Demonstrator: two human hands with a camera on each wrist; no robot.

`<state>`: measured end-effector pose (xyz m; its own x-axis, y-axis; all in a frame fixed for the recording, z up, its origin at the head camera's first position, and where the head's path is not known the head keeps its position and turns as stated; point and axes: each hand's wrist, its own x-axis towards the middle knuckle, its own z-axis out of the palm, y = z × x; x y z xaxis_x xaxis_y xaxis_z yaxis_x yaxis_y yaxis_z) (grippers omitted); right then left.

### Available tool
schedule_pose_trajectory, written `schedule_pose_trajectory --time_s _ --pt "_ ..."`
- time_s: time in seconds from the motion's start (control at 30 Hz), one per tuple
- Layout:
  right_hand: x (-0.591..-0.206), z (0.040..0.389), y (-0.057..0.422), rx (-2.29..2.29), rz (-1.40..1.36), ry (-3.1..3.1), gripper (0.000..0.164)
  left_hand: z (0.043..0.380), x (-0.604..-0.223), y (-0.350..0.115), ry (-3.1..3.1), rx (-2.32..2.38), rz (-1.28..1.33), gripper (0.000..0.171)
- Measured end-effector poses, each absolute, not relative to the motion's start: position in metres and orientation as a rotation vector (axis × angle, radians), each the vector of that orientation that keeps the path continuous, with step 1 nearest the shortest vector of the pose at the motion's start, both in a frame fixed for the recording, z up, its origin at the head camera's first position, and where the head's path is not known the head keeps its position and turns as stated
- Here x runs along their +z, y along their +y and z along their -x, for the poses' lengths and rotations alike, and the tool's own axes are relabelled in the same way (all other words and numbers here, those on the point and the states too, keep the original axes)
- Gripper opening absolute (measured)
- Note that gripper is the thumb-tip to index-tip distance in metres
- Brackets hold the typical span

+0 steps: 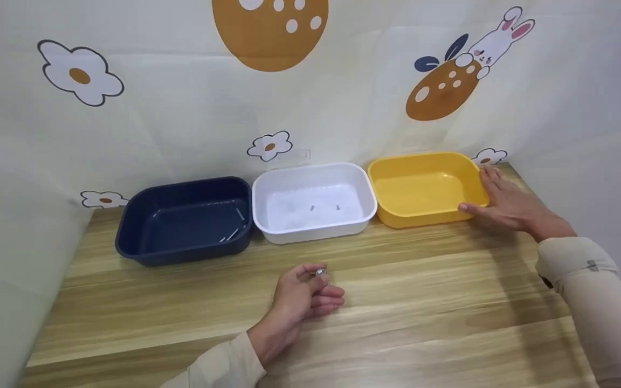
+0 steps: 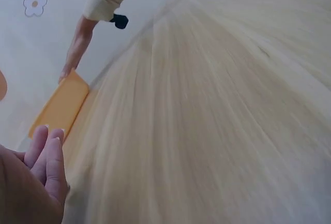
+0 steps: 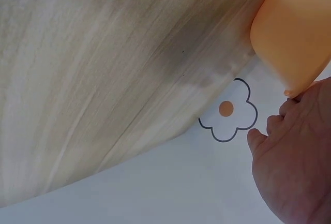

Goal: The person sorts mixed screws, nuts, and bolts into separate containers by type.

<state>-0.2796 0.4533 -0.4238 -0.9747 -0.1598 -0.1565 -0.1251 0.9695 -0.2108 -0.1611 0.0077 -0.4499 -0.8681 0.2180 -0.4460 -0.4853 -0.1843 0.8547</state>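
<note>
My left hand (image 1: 305, 293) is over the table in front of the white bin, pinching a small shiny silvery piece (image 1: 320, 272) between thumb and index finger. Its exact kind is too small to tell. The other fingers extend loosely to the right. At the right end of the row, my right hand (image 1: 510, 205) holds the yellow bin (image 1: 415, 218) by its right side, thumb over the front corner rim and fingers along the outer wall. The right wrist view shows those fingers (image 3: 287, 110) against the bin's edge. No contents show in the yellow bin.
The white bin (image 1: 316, 233) stands in the middle, with two small grey pieces (image 1: 337, 207) inside. A navy bin (image 1: 181, 254) at left contains several thin pale sticks (image 1: 230, 235). Behind the bins hangs a patterned cloth (image 1: 181, 124); the wooden table (image 1: 407, 302) extends in front.
</note>
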Motion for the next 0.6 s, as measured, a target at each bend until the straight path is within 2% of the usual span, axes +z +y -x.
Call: schedule_pose_trajectory --time_s 0.37,0.6 --pt "-0.418 0.284 0.45 -0.289 0.203 2.928 0.104 0.193 -0.397 0.059 1.547 2.277 0.247 0.025" --pt "-0.424 0.28 0.451 -0.32 0.143 2.908 0.106 0.201 -0.391 0.09 1.517 2.308 0.168 0.022"
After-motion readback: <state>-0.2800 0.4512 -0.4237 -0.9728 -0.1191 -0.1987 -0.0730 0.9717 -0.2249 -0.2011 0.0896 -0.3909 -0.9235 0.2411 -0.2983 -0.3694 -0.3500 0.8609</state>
